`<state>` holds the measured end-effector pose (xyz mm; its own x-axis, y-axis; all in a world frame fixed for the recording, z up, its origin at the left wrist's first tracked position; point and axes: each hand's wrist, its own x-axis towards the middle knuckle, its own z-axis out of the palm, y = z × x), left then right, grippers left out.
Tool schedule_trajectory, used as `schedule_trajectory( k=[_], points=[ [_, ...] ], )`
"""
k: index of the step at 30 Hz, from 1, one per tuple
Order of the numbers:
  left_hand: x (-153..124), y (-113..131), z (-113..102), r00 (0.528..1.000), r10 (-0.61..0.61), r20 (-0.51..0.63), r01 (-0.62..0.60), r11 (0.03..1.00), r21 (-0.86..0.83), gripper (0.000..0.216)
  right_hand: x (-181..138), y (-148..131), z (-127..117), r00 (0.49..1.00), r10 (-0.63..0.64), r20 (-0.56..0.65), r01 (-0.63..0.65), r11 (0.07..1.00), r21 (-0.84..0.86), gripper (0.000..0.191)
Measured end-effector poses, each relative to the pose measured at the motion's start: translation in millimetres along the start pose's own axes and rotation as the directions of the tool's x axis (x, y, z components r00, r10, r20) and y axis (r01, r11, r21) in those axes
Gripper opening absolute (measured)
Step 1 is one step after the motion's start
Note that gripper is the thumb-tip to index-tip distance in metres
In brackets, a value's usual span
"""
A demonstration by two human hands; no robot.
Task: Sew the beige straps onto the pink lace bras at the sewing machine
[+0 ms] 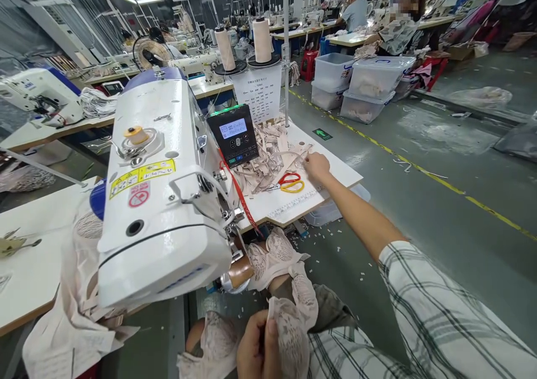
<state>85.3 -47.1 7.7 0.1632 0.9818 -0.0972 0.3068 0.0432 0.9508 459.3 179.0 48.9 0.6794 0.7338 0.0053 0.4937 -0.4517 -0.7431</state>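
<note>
My right hand [316, 166] reaches far across the white table [335, 169], its fingers pinched on a beige strip [300, 156] at the edge of a pile of beige strips [264, 160]. Scissors with red and yellow handles [289, 183] lie just left of that hand. My left hand [257, 348] is low at the front, closed on pale lace fabric [289, 312] that runs up under the head of the white sewing machine [161, 188].
A black control panel [237, 135] sits on the machine's right side. Two thread cones [262, 40] stand behind it with a printed sheet [255, 96]. Plastic bins [369, 82] rest on the grey floor, and other workers sit at far tables [396, 29].
</note>
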Motion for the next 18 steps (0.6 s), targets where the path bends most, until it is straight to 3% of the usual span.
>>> schedule_trajectory(
  k=[5,8,10,12,13,15,17,18],
  points=[
    [7,-11,3,0.995,-0.046,-0.091,0.044,0.999,-0.02,0.043,-26,-14,-14,0.989,-0.03,0.145,-0.024,0.933,0.36,0.027],
    [17,-7,-4,0.998,0.067,0.007,-0.067,0.996,0.065,0.036,-75,-19,-14,0.933,-0.08,0.35,-0.113,0.859,0.499,0.04],
    [25,4,-9,0.986,0.13,0.104,-0.141,0.984,0.105,0.033,-123,-19,-7,0.832,-0.137,0.537,-0.248,0.776,0.581,0.045],
    [32,16,-10,0.976,0.158,0.148,-0.178,0.975,0.136,0.031,-176,-20,6,0.584,-0.313,0.749,-0.595,0.463,0.657,0.045],
    [35,22,-9,0.969,0.175,0.174,-0.2,0.97,0.139,0.031,-201,-21,13,0.504,-0.389,0.771,-0.709,0.323,0.627,0.043],
    [38,28,-7,0.951,0.207,0.229,-0.241,0.962,0.129,0.028,-243,-24,25,0.445,-0.461,0.768,-0.81,0.159,0.565,0.039],
    [40,30,-4,0.943,0.214,0.256,-0.253,0.959,0.13,0.026,-269,-25,34,0.468,-0.452,0.759,-0.804,0.14,0.578,0.038],
    [40,29,-4,0.945,0.206,0.255,-0.246,0.96,0.136,0.029,-275,-24,36,0.482,-0.436,0.76,-0.784,0.174,0.596,0.038]
  ],
)
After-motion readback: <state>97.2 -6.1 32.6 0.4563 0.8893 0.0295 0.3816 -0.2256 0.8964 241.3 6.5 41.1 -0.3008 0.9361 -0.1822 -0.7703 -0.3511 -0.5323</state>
